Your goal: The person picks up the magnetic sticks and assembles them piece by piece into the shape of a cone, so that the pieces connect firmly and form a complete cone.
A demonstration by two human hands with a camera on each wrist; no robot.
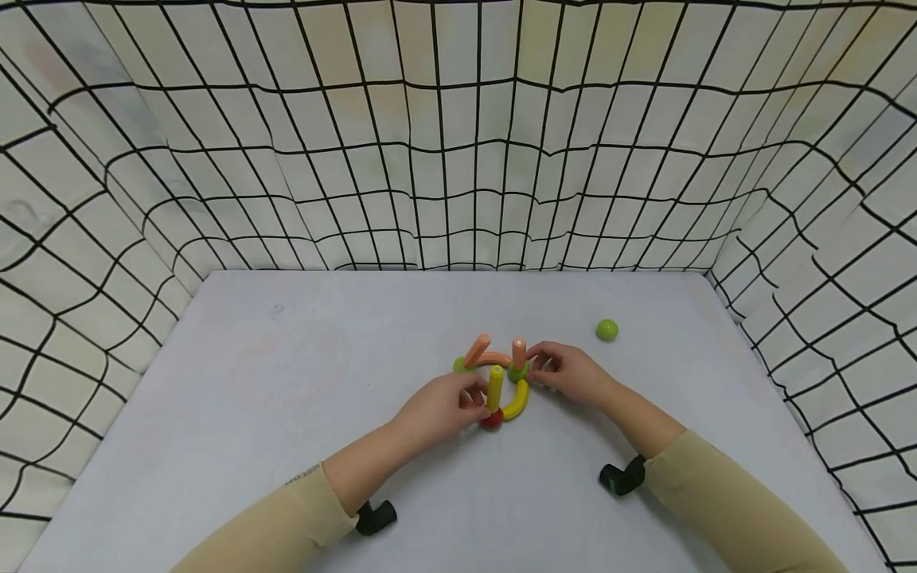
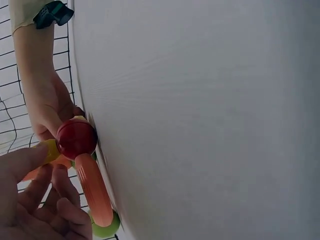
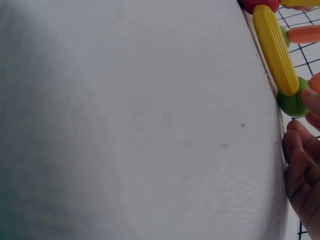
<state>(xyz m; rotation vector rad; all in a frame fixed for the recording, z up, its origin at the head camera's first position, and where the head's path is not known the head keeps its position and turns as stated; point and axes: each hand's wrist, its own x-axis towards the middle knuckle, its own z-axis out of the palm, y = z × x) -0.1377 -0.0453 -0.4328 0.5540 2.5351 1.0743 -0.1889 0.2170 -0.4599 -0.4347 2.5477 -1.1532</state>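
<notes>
A red ball (image 1: 491, 420) carries an upright yellow stick (image 1: 495, 390); my left hand (image 1: 440, 407) pinches this stick between thumb and fingers just above the ball. A curved yellow piece (image 3: 276, 50) links the red ball to a green ball (image 1: 518, 372) with an orange stick (image 1: 519, 352) standing on it. My right hand (image 1: 573, 372) holds that green ball from the right, thumb against it. At the back left, another green ball (image 1: 460, 365) bears a leaning orange stick (image 1: 477, 350). A curved orange piece (image 1: 493, 358) joins both green balls. Another curved orange piece (image 2: 95, 190) runs from the red ball, hidden behind my left hand in the head view.
A loose green ball (image 1: 606, 329) lies on the white table (image 1: 286, 342) at the back right. Black netting (image 1: 458, 175) walls the table at the back and both sides. A dark wrist device (image 1: 622, 477) hangs at the right sleeve, another (image 1: 376, 517) at the left.
</notes>
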